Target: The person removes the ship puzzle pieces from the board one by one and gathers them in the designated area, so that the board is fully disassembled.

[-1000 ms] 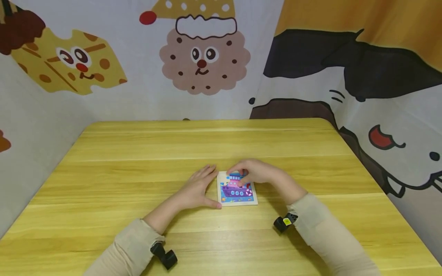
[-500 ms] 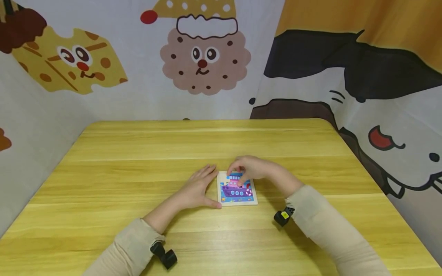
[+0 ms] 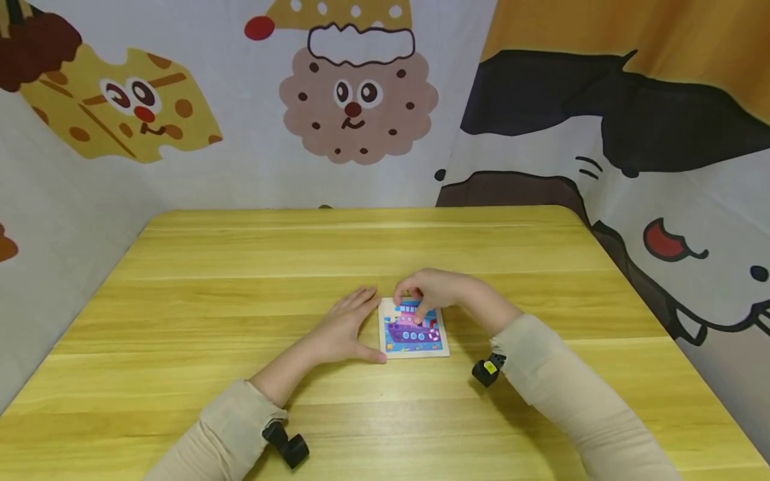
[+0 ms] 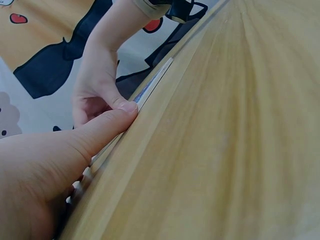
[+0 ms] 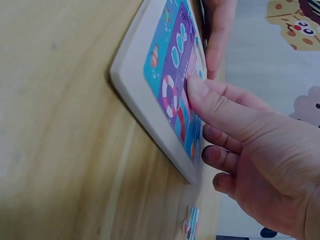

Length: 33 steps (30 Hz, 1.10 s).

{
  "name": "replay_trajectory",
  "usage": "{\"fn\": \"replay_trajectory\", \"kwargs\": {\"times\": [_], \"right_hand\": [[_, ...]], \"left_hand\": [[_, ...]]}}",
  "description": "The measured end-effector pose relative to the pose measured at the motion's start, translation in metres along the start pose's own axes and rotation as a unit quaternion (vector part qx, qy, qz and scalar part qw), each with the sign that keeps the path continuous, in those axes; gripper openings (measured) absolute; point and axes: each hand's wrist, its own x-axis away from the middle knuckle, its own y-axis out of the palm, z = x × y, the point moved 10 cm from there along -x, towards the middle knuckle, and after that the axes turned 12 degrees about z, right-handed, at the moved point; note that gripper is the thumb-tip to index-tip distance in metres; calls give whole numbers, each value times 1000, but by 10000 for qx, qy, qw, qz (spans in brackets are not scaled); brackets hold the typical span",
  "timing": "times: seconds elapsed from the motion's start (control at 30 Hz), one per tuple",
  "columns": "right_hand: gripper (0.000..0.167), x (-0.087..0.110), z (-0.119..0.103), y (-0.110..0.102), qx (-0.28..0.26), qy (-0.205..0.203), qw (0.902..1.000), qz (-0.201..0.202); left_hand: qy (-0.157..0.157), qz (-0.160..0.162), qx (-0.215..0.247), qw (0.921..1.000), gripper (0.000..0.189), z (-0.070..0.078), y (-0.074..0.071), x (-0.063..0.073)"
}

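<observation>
A small square jigsaw puzzle (image 3: 415,342) with a purple and pink boat picture lies in its pale wooden frame on the table. Its upper left corner shows bare pale wood. My left hand (image 3: 337,334) rests flat beside the left edge, thumb at the near corner and fingertips at the far one. Over the upper part arches my right hand (image 3: 439,290), thumb and index finger bent around a puzzle piece (image 3: 409,310) at the top of the boat. In the right wrist view the thumb (image 5: 220,107) lies on the picture, while the index fingertip is largely hidden.
A loose puzzle piece (image 5: 191,222) lies on the table beyond the frame in the right wrist view. The wood-grain table (image 3: 240,254) reaches back to a cartoon-printed cloth (image 3: 240,180). A black camera sits on each wrist.
My right hand and forearm have shifted slightly left and away from me, and the knuckles are a little higher over the puzzle. My left hand stays put.
</observation>
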Motion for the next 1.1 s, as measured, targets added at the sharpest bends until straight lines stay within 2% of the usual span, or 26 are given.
{"fn": "replay_trajectory", "kwargs": {"times": [0.3,0.5,0.8,1.1], "right_hand": [[31,-1,0,1,-81,136,9998,-128],[21,1,-2,-1,-161,-28,9999,17],[36,7,-1,-4,-420,-331,9973,494],[37,6,-1,-4,-284,-255,9984,425]], "left_hand": [[18,-10,26,10000,115,1,1,-1],[-11,-26,52,10000,115,2,0,0],[-70,10,78,9999,115,0,-2,0],[-84,17,-12,10000,116,-2,1,-1]]}}
